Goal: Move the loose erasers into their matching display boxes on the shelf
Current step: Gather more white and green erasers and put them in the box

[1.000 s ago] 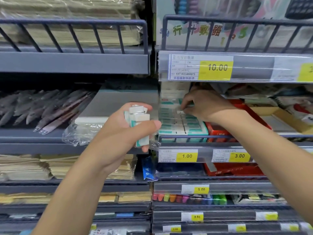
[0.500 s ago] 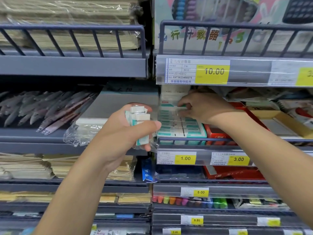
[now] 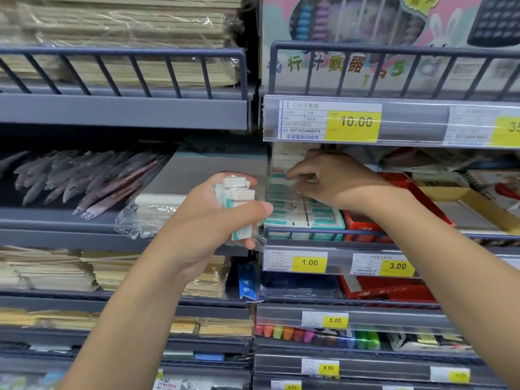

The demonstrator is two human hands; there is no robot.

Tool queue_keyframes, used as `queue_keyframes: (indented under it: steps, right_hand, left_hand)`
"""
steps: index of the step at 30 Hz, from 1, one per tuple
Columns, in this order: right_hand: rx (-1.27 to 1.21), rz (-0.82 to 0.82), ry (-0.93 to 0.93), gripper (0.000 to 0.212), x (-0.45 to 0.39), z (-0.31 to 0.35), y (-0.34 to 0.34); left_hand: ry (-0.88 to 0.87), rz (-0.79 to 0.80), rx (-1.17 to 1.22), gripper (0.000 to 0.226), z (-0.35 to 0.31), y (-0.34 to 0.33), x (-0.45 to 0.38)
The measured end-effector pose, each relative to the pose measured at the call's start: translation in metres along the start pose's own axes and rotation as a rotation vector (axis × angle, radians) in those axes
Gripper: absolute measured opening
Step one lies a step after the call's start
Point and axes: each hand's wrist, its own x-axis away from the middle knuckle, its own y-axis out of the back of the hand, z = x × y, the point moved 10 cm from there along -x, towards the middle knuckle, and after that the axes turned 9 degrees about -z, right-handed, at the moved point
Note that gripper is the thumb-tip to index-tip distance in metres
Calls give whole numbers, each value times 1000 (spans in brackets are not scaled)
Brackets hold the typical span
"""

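My left hand (image 3: 208, 220) grips a bunch of white erasers with teal sleeves (image 3: 237, 198), held upright in front of the shelf's middle post. Just to the right, a teal display box (image 3: 305, 215) lies on the shelf, filled with rows of the same erasers. My right hand (image 3: 329, 180) reaches over the back rows of that box with fingers curled down onto the erasers. Whether it pinches one is hidden by the fingers and blur.
A red box (image 3: 363, 223) sits right of the teal box behind the shelf rail (image 3: 323, 230). Price tags (image 3: 309, 261) run along the shelf edge. Pens (image 3: 84, 178) and a crumpled plastic wrap (image 3: 135, 218) lie on the left shelf. Paper stacks fill the shelves above and below.
My right hand has shifted a little farther back and left over the teal box. My left hand keeps its hold on the erasers, almost still.
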Motion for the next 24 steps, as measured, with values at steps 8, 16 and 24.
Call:
queue_keyframes:
  steps: [8,16,24]
  right_hand:
    - [-979,30,-28,21,45,74,12]
    - [-1236,21,-125,20,47,61,13]
    - [-1108,5,0,27,49,49,16]
  left_hand:
    - [-121,37,-74,67,-12,-11,5]
    - [-105,44,-8,67,-17,-10,9]
    - [-53,-74,47,47,-10,3,1]
